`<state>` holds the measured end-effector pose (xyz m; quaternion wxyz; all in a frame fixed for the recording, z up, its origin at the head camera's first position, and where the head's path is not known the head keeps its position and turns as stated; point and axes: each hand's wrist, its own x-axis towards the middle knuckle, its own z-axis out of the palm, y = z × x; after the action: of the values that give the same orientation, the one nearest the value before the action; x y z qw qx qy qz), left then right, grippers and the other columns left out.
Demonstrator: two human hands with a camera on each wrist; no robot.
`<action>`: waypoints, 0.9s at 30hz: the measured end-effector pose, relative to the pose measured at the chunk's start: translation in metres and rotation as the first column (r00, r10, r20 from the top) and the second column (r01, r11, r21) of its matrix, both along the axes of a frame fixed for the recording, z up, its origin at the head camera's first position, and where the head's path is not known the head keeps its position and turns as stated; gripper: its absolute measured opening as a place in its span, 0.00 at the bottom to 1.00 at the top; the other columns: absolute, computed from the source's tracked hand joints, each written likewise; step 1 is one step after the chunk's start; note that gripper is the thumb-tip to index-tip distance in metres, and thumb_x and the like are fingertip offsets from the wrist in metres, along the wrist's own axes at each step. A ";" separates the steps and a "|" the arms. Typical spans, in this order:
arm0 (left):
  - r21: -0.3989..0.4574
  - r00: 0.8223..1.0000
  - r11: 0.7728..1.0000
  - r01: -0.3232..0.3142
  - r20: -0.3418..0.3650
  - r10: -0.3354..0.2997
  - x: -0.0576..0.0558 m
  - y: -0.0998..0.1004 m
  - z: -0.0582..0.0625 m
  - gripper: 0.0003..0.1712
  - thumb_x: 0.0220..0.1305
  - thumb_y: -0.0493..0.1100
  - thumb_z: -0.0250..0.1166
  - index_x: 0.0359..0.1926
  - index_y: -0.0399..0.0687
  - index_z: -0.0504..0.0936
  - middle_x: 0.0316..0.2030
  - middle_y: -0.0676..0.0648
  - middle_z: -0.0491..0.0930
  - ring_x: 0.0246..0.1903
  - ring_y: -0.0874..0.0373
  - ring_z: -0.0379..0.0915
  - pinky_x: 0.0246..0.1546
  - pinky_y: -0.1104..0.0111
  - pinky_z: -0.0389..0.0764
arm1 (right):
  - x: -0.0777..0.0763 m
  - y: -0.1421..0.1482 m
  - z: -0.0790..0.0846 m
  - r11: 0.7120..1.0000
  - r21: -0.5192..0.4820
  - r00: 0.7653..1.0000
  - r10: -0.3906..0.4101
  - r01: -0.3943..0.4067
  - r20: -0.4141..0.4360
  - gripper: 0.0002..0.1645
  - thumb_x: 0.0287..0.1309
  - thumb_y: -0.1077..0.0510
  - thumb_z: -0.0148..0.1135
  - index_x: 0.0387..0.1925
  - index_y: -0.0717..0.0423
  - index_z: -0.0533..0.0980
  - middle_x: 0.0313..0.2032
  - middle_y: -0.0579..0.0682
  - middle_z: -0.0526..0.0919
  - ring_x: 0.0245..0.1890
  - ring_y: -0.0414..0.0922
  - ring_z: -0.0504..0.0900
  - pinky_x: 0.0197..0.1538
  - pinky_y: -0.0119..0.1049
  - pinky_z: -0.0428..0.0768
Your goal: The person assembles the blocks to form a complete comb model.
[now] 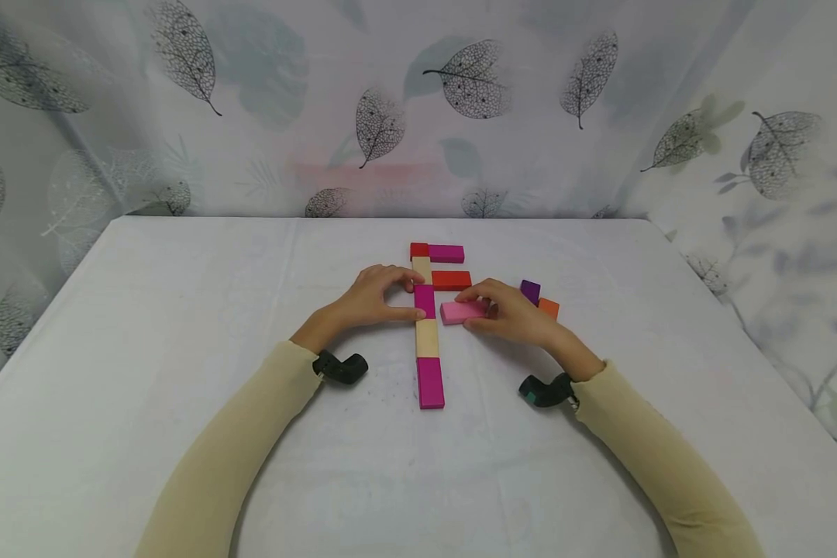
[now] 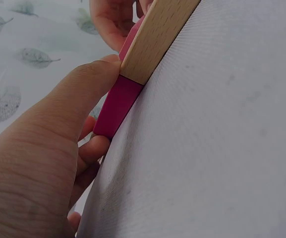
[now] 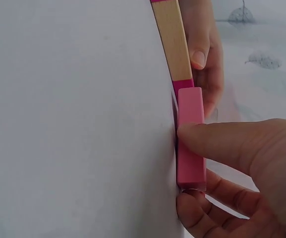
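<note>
A column of flat blocks runs toward the person on the white table. My left hand (image 1: 374, 297) pinches the magenta block (image 1: 425, 301) in the column's middle, thumb at its near end and fingers at its far end. The bare wooden block (image 2: 155, 42) adjoins that end by the thumb in the left wrist view. Just right of the column, my right hand (image 1: 508, 311) grips a pink block (image 1: 460, 312) lying crosswise. Its thumb presses the pink block's side in the right wrist view, with fingertips curled at the end nearest the hand.
Another magenta block (image 1: 430, 384) ends the column nearest the person. Beyond the hands, a red block (image 1: 452, 280) and a magenta block (image 1: 446, 253) stick out rightward from the column. A purple block (image 1: 530, 291) and an orange block (image 1: 549, 308) lie behind the right hand.
</note>
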<state>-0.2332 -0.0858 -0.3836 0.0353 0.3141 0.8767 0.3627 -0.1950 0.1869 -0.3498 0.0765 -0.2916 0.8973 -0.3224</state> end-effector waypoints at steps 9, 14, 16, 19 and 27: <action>-0.004 1.000 1.000 0.001 0.001 -0.001 0.000 -0.001 0.000 0.34 0.54 0.53 0.73 0.60 0.49 0.75 0.45 0.49 0.77 0.51 0.54 0.67 0.65 0.52 0.56 | -0.001 -0.002 -0.006 0.998 -0.048 0.997 0.025 -0.028 -0.073 0.22 0.55 0.63 0.69 0.52 0.64 0.76 0.43 0.56 0.77 0.38 0.47 0.73 0.39 0.30 0.75; -0.009 1.000 1.000 0.003 0.000 -0.003 0.000 0.000 0.000 0.34 0.54 0.53 0.73 0.61 0.49 0.75 0.45 0.49 0.76 0.51 0.55 0.67 0.65 0.52 0.55 | -0.001 -0.003 -0.005 0.999 -0.035 0.999 0.004 -0.006 -0.042 0.22 0.56 0.63 0.68 0.52 0.64 0.77 0.44 0.58 0.77 0.39 0.49 0.73 0.41 0.34 0.76; -0.012 1.000 1.000 0.001 -0.002 -0.001 -0.001 0.000 0.000 0.34 0.54 0.53 0.73 0.61 0.49 0.75 0.45 0.49 0.76 0.51 0.55 0.67 0.65 0.52 0.56 | -0.001 -0.003 -0.005 1.000 -0.024 0.999 -0.008 0.007 -0.035 0.22 0.57 0.63 0.68 0.53 0.63 0.77 0.44 0.58 0.77 0.40 0.50 0.73 0.42 0.35 0.76; -0.014 1.000 1.000 -0.002 0.001 0.002 -0.001 0.000 -0.001 0.34 0.53 0.53 0.73 0.61 0.49 0.75 0.45 0.49 0.76 0.51 0.55 0.67 0.65 0.52 0.56 | -0.001 -0.004 -0.005 1.000 -0.010 0.999 -0.024 0.023 -0.027 0.22 0.57 0.63 0.68 0.54 0.62 0.77 0.44 0.57 0.77 0.40 0.49 0.73 0.43 0.35 0.77; -0.006 1.000 1.000 -0.006 0.008 0.006 -0.001 0.000 -0.001 0.35 0.53 0.53 0.73 0.61 0.49 0.75 0.45 0.49 0.76 0.52 0.55 0.67 0.65 0.52 0.55 | 0.002 -0.005 -0.003 0.999 -0.023 0.999 -0.033 0.033 0.004 0.24 0.56 0.62 0.69 0.55 0.62 0.76 0.47 0.57 0.78 0.42 0.49 0.75 0.47 0.42 0.79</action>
<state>-0.2340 -0.0857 -0.3849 0.0389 0.3099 0.8784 0.3617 -0.1935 0.1819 -0.3524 0.0691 -0.2769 0.8981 -0.3345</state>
